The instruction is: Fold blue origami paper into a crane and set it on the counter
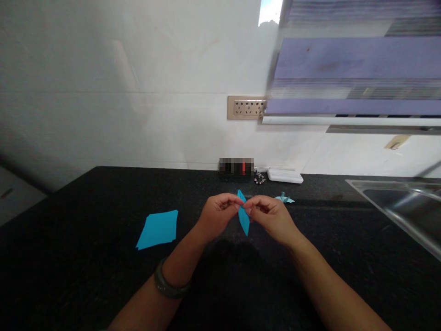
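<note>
Both my hands meet above a black countertop [86,271] and pinch a folded piece of blue paper [244,219], a narrow pointed shape held upright. My left hand [217,214] grips its left side, with fingers curled. On the other side, my right hand [270,217] pinches it with thumb and fingers. My left wrist wears a dark bracelet [165,284]. A small stack of flat blue paper sheets [158,228] lies on the counter to the left of my hands. Behind my right hand rests a small folded blue paper figure [284,198].
A steel sink [399,207] is set into the counter at the right. Against the white wall stand a small dark box [236,166], a small beaded ring [259,179] and a white tray [285,175]. A socket strip [245,107] is on the wall, and a cabinet or hood [354,69] hangs upper right.
</note>
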Motion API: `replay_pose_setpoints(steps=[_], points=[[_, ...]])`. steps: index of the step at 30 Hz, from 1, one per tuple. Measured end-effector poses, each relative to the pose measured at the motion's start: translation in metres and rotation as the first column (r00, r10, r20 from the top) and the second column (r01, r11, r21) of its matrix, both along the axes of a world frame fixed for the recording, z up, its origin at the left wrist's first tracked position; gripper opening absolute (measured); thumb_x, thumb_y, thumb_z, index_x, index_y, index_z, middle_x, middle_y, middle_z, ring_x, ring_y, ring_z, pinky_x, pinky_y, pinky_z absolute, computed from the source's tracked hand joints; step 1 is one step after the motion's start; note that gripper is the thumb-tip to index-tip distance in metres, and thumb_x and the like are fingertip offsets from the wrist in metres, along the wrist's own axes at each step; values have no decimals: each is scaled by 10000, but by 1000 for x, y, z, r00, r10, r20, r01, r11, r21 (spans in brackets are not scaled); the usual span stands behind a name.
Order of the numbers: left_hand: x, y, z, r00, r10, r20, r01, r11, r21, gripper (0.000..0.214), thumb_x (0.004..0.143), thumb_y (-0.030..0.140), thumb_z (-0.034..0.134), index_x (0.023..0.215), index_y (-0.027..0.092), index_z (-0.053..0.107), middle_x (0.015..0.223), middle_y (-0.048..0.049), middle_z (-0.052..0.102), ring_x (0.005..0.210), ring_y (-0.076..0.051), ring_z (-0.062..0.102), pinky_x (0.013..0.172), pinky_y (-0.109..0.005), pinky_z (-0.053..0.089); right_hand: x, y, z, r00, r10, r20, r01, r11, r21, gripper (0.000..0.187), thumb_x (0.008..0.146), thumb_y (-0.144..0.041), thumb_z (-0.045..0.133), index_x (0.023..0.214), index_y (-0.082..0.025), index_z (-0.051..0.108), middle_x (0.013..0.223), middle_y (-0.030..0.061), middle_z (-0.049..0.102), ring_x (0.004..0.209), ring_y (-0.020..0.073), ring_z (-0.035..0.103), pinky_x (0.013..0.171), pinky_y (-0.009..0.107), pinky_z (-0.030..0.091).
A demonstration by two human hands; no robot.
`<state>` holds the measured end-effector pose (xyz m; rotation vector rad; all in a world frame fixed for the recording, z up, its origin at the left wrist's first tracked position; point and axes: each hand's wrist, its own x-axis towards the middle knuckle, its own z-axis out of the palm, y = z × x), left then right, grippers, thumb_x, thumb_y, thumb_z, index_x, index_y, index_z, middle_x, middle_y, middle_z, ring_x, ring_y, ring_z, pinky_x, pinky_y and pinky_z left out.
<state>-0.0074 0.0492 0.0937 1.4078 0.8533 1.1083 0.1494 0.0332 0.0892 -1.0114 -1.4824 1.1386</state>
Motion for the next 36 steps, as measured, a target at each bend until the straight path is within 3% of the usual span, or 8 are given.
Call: replay_pose_setpoints(steps=[5,8,13,17,20,28,32,36], points=[[-4,1,-2,984,-56,168,87,979,-184,131,670,204,632,770,118,625,693,-28,638,616,-120,584,618,-270,468,6,-4,2,991,90,101,-104,984,142,169,748,-216,549,883,-203,650,772,19,618,666,119,557,617,265,457],[-5,1,-3,955,-105,279,169,962,-215,163,672,201,635,810,114,626,733,-46,647,660,-135,603,653,-289,481,9,-3,2,991,85,105,-100,984,148,183,729,-242,593,901,-204,643,814,32,626,661,119,564,587,254,470],[-5,0,-2,966,-168,196,175,984,-20,207,643,135,663,848,130,636,793,-49,632,755,-130,595,738,-277,477,13,0,4,989,-12,148,-31,959,282,161,729,-243,615,879,-228,672,856,45,652,760,153,597,656,289,482],[-5,-1,-3,997,-64,52,50,973,224,183,625,159,687,805,145,659,868,-62,593,819,-156,583,757,-299,490,13,0,8,977,-49,206,-34,925,380,163,744,-223,601,879,-254,687,857,40,675,780,162,615,691,306,487],[-6,-2,-3,1000,22,-10,-18,951,309,142,639,197,682,773,150,677,846,-72,610,778,-158,595,704,-284,505,14,-2,11,969,-65,239,-41,909,415,174,747,-218,597,889,-264,687,852,31,684,786,165,623,697,306,492],[-7,-4,4,990,110,-87,-65,907,416,78,631,195,691,708,183,697,770,-61,671,715,-150,607,642,-253,492,17,-3,13,954,-74,292,-63,899,433,139,748,-232,604,859,-257,684,830,28,694,768,169,630,683,312,494],[-5,-5,3,990,119,-75,-83,926,368,70,641,221,682,689,171,685,756,-58,667,703,-152,603,632,-258,488,14,-4,14,959,-41,280,-73,919,387,105,754,-253,594,815,-229,676,815,31,684,749,168,618,682,310,482],[-1,-6,2,988,140,-59,-120,959,258,103,654,241,666,698,148,657,745,-48,666,679,-142,603,626,-248,482,9,-6,12,963,-81,258,7,962,274,132,779,-294,557,768,-185,632,692,17,625,640,138,564,591,260,443]])
